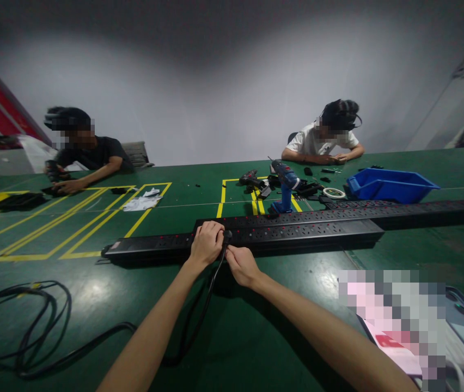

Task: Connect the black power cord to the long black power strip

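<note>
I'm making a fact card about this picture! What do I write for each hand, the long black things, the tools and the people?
Left hand: on the front black socket strip, beside a black plug
Right hand: fingertips at the black cable, just below the plug
Long black things: the front strip, with a rear socket strip behind it
Tool: blue drill, standing behind the strips
Bin: blue, right of the drill
Other people: one in dark clothes, one in white, across the green table
</note>
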Action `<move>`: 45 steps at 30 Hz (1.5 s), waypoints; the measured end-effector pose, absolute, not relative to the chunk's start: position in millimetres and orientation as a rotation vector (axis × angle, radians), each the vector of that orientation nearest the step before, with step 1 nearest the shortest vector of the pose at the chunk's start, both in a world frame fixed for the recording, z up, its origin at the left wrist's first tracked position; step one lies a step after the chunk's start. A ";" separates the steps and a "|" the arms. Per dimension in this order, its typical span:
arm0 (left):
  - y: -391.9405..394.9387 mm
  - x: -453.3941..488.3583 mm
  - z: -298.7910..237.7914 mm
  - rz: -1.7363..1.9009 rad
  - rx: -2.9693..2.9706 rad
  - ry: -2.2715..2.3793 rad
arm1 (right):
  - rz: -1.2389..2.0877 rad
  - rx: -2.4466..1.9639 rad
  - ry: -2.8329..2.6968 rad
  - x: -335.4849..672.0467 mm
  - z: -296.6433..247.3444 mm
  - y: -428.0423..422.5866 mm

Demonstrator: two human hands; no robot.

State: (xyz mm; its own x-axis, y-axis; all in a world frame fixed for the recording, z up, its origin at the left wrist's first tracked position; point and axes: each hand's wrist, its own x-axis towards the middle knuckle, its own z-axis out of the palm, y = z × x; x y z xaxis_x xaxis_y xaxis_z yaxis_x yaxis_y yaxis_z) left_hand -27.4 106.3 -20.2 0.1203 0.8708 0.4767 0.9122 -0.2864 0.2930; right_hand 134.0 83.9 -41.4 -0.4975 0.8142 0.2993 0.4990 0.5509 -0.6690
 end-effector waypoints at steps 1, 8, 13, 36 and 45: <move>106.2 -27.4 -20.2 -0.896 -2.292 -1.837 | 0.680 -1.054 -2.190 133.9 -41.5 83.9; 107.8 -30.1 -21.7 -0.926 -2.301 -1.817 | 0.652 -1.041 -2.214 133.2 -44.8 85.5; 108.0 -30.8 -20.7 -0.944 -2.310 -1.819 | 0.663 -1.010 -2.194 134.2 -44.0 85.1; 109.5 -31.0 -25.2 -0.959 -2.265 -1.807 | 1.443 -0.949 -1.597 122.6 -50.3 104.0; 112.6 -35.1 -31.4 -0.955 -2.290 -1.817 | 1.929 -0.846 -0.972 111.4 -36.4 96.8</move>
State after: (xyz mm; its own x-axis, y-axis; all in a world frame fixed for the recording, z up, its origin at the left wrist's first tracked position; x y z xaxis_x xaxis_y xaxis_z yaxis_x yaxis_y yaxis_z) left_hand -35.1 112.6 -31.4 0.1098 0.8586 0.5007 0.8994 -0.3003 0.3177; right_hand 111.4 96.8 -36.4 -0.4574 0.8659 -0.2025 -0.3520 -0.3854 -0.8529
